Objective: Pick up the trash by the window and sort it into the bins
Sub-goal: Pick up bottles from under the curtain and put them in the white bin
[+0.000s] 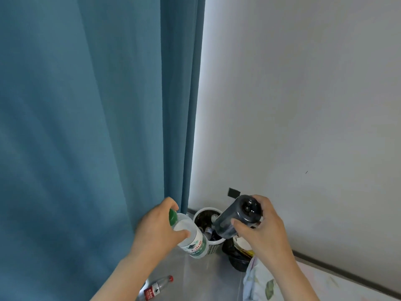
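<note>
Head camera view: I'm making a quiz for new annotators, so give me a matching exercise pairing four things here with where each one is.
Things
1. clear plastic bottle with a green cap
2. dark grey plastic bottle
3. clear plastic bottle with a red cap and red label
4. white round slotted bin

Places
A. lying on the floor
B. gripped by the right hand
C. standing in the corner beside the blue curtain
D. gripped by the left hand

Pairs: 1-D, 2-B, 3-A, 4-C
</note>
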Motion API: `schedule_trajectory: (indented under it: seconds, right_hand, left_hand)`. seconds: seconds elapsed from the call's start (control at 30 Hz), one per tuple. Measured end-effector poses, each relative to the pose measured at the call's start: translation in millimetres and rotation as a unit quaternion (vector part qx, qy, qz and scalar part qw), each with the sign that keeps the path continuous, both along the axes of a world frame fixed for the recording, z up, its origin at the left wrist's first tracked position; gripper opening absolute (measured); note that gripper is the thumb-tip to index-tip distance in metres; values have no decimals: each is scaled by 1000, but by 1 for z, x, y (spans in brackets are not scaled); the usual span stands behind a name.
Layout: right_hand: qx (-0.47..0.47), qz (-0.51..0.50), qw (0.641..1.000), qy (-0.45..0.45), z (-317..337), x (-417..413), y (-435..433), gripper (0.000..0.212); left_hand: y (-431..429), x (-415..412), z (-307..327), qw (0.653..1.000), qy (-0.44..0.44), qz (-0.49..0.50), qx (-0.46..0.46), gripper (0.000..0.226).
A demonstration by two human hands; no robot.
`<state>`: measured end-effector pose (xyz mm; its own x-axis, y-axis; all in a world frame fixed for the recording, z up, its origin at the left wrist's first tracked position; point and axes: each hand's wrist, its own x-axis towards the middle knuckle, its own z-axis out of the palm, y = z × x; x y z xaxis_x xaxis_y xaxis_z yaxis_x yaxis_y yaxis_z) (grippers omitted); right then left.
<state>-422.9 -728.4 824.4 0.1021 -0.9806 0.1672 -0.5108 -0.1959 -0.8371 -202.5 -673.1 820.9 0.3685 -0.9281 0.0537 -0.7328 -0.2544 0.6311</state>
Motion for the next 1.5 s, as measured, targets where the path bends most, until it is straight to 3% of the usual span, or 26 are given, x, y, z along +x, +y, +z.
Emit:
schedule_trajectory:
  seconds: [0.3, 0.87, 1.23, 1.5]
  right_hand:
    - [24, -5, 999, 35, -22, 2, -82, 47]
    - [84, -44, 991, 93, -83, 11, -235, 50]
    - [159, -6, 983, 90, -139, -22, -357, 54]
    - [231, 32, 962, 140, -209, -36, -419, 50]
  left_hand:
    - [-101, 5, -24, 999, 23, -31, 4, 51]
    - [-266, 32, -69, 995, -3, -64, 78, 45]
    - [-372, -11, -116, 992, 9, -4, 124, 40]
    - [-421, -28, -193, 973, -5, 49, 225, 41]
